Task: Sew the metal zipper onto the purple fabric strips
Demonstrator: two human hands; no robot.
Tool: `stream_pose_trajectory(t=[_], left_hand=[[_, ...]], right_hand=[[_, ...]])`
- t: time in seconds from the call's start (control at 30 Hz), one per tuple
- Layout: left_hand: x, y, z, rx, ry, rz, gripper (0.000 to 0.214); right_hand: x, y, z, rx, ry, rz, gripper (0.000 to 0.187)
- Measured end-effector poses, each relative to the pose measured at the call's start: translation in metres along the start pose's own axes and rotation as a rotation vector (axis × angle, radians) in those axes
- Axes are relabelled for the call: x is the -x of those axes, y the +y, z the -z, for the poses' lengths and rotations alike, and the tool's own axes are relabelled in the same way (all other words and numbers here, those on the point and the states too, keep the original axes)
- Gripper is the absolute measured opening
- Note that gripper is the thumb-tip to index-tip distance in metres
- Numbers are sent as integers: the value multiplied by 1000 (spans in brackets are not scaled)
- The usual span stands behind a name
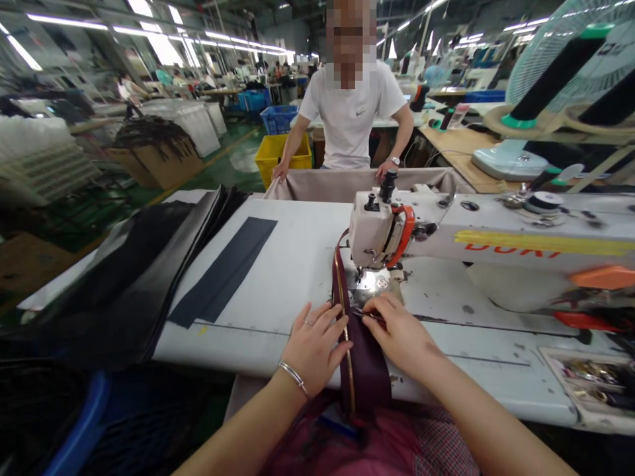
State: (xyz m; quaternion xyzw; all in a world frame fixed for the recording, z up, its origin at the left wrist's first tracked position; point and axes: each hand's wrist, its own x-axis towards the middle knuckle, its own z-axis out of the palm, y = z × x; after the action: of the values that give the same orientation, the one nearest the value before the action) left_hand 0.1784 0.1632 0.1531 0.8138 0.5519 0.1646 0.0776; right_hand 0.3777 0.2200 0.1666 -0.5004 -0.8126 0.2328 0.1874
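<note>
While your left hand lies flat, fingers spread, on the left edge of the strip, your right hand presses the other side, fingertips pinched close at what looks like a small dark tool near the needle; whether it truly grips it, you cannot tell from here. The two palms bracket the zipper, probably to keep the fabric taut and straight. The maroon strip runs lengthwise away from you, from your lap over the table edge to the presser foot of the machine, then curls up its left side. A dark panel and black sheets lie well to the left. Across the table, a person holds a beige cloth.
</note>
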Motion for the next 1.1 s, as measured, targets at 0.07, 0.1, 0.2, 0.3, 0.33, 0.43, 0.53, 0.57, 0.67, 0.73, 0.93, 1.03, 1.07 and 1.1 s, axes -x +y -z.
stream_pose_trajectory(t=[0.07,0.1,0.2,0.3,0.33,0.43,0.53,0.57,0.67,0.73,0.93,1.03,1.07,1.1], left_hand=[[-1,1,0,-3,2,24,39],[-2,1,0,-7,3,34,39],[-2,2,0,-20,-1,40,40],[-1,1,1,-27,-4,20,39],[-1,1,1,-29,-6,16,39],[-1,3,1,-39,-11,16,39],[-2,4,1,-47,-1,21,39],[-2,4,0,-49,4,22,39],[-1,4,0,-57,5,23,39],[-1,4,-1,-61,-2,27,39],[-1,5,0,-48,7,30,40],[-2,6,0,-44,27,33,39],[-3,6,0,-45,30,36,39],[-3,5,0,-44,31,37,39]], right_hand=[[-4,-3,-1,12,-10,-8,4],[-5,-4,-1,19,-13,-11,4],[-8,-7,0,43,-18,-18,4],[-8,-8,0,75,-14,-29,4],[-9,-9,0,86,-10,-35,4],[-12,-9,-2,120,3,-52,4],[-17,-11,-3,140,11,-50,3],[-18,-11,-4,141,11,-43,3],[-21,-12,-4,131,6,-6,0],[-20,-11,-5,117,3,14,2],[-16,-6,-11,78,34,4,7],[-16,-5,-13,73,78,-16,7],[-16,-5,-13,71,85,-13,7],[-16,-5,-13,68,87,-6,7]])
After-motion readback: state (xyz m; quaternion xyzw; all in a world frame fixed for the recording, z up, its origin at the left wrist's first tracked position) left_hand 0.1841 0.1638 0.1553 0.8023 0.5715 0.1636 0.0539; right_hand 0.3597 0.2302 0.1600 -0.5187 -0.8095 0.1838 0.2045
